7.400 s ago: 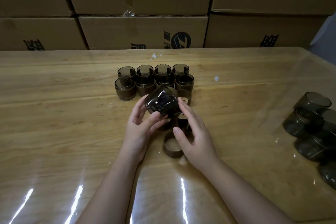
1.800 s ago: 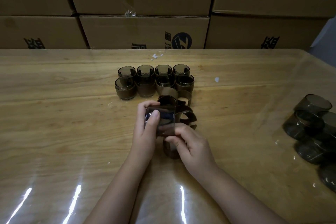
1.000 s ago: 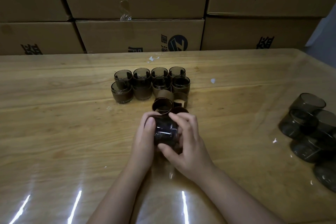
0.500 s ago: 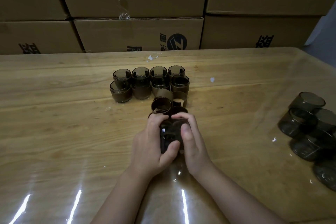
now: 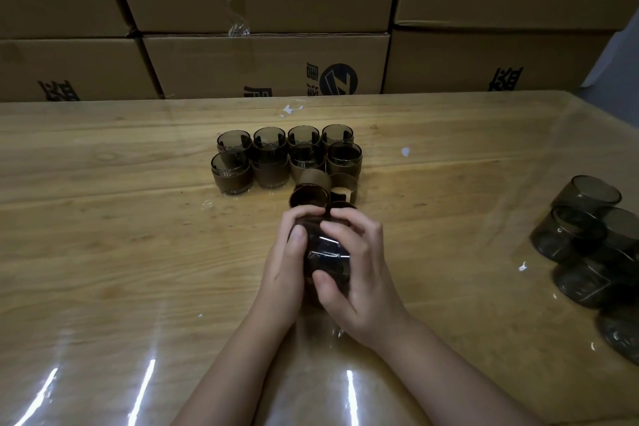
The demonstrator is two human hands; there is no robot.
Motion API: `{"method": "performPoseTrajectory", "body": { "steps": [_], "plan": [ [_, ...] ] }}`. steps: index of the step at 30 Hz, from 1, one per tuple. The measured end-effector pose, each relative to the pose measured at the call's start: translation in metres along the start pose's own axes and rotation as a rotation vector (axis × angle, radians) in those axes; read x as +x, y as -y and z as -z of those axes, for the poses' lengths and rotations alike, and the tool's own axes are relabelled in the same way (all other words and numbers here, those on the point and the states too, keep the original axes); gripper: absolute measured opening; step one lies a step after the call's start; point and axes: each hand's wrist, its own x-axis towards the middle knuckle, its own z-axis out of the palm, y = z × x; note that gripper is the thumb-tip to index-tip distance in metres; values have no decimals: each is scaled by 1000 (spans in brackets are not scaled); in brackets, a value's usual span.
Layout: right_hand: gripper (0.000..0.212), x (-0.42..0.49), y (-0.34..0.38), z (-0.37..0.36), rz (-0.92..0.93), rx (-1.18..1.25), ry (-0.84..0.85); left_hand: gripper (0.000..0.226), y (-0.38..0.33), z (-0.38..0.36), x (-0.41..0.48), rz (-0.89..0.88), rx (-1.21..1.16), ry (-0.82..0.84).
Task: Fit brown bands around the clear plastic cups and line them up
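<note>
Head view: left hand [image 5: 287, 270] and right hand [image 5: 363, 273] jointly clamp one cup [image 5: 323, 252], right fingers [image 5: 340, 230] newly on top; banding likely.

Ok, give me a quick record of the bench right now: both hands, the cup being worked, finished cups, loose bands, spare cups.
left hand: grips the held cup
right hand: grips the same cup, opposite side
band on held cup: cannot tell
lined-up cups: eight, two rows of four, beyond the hands
loose bands: several, between the rows and the hands
bare cups: heap on the table, far right
</note>
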Motion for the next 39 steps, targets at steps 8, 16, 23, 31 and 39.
{"method": "performPoseTrajectory", "body": {
  "steps": [8,16,23,31,39],
  "plan": [
    [26,-2,3,-3,-122,189,-76,58,3,-2,-6,-127,237,32],
    [30,4,8,-2,-544,586,-42,58,2,1,-8,-321,534,10],
    [51,8,3,0,-647,664,44,64,6,-1,-7,-431,534,-20],
    [61,4,-2,-5,-655,540,39,64,14,1,-2,-523,644,-116],
    [48,-1,-1,-7,-413,363,19,64,11,9,2,-324,585,-285]
  ]
}}
